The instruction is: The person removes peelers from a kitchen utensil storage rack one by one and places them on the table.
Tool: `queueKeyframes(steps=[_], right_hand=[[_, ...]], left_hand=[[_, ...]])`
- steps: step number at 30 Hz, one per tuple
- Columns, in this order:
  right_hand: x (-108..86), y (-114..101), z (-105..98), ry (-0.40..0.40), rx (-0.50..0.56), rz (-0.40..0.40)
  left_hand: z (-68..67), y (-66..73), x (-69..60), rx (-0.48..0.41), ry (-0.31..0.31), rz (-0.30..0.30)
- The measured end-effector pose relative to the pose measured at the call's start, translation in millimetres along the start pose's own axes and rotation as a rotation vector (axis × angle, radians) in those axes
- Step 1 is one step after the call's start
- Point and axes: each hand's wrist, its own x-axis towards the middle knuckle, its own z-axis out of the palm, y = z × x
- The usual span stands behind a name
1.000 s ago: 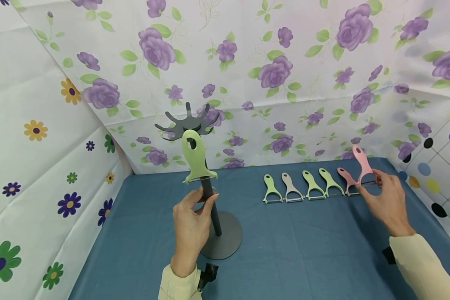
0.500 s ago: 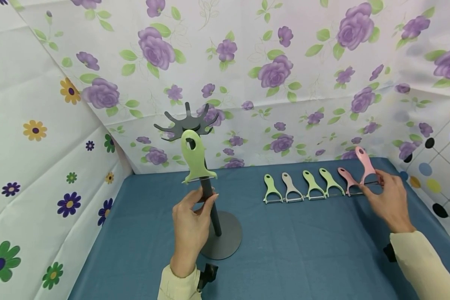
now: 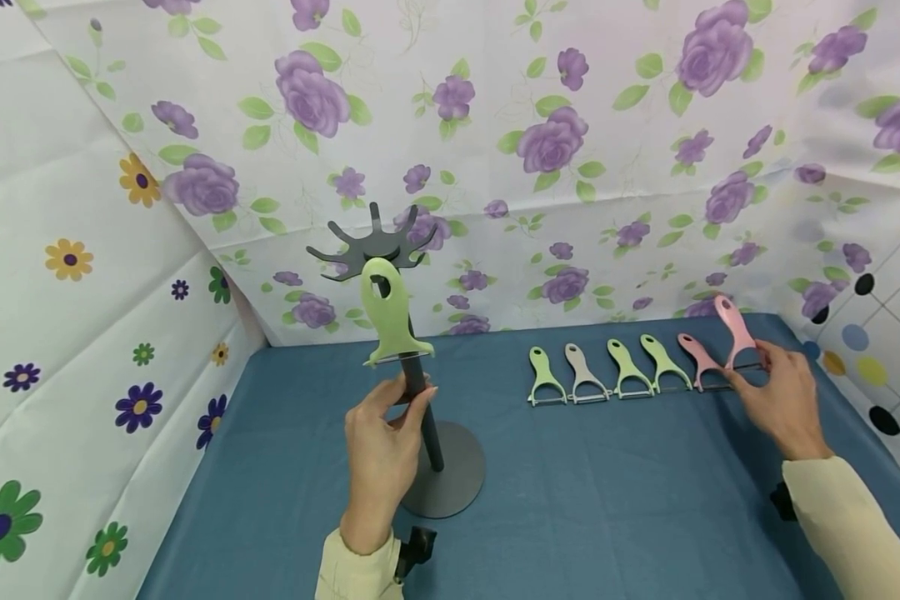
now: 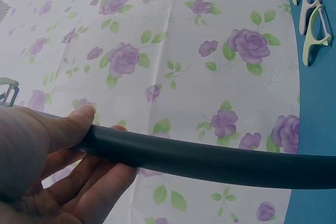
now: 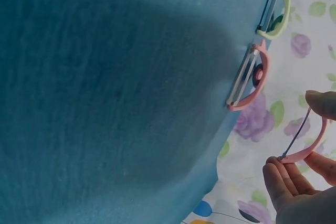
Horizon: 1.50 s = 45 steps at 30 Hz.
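My left hand [image 3: 382,450] grips the dark pole [image 4: 210,158] of a utensil stand [image 3: 450,487] between thumb and fingers. From one of the stand's hooks hangs a green peeler [image 3: 390,317], just above that hand. Over at the right, my right hand [image 3: 783,400] holds a pink peeler [image 3: 737,329] by the two ends of its blade head, handle pointing up and raised off the cloth. Close to its left another pink peeler [image 3: 697,354] lies on the cloth; the right wrist view shows the two apart.
Left of the pink peeler lie several more in a row: a green peeler [image 3: 663,362], another green peeler [image 3: 630,367], a pale peeler [image 3: 585,373] and a green peeler [image 3: 544,375]. Blue cloth [image 3: 585,500] covers the table, with a flowered curtain [image 3: 495,167] behind.
My right hand has shifted slightly to the right and the pink peeler has lowered a little with it. The left hand, stand and hanging green peeler stay in place.
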Motion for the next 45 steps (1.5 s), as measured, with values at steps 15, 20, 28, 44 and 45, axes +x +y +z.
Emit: queueKeyframes(steps=[15, 20, 28, 44, 45], right_hand=[[7.9, 6.6, -2.2, -0.056, -0.010, 0.048], [10.6, 9.3, -2.0, -0.053, -0.013, 0.061], [14.0, 14.5, -1.9, -0.059, -0.022, 0.084], [22.4, 26.7, -6.0, -0.121, -0.042, 0.093], [23.0, 27.7, -6.1, -0.127, -0.045, 0.094]], left_hand=[[-1.0, 0.1, -0.3, -0.013, -0.003, -0.003], [-1.4, 0.0, -0.1, -0.022, -0.006, -0.005], [-1.4, -1.0, -0.4, -0.027, -0.009, -0.008], [-1.5, -0.5, 0.2, -0.028, -0.008, -0.008], [-1.5, -0.4, 0.2, -0.025, -0.007, -0.006]])
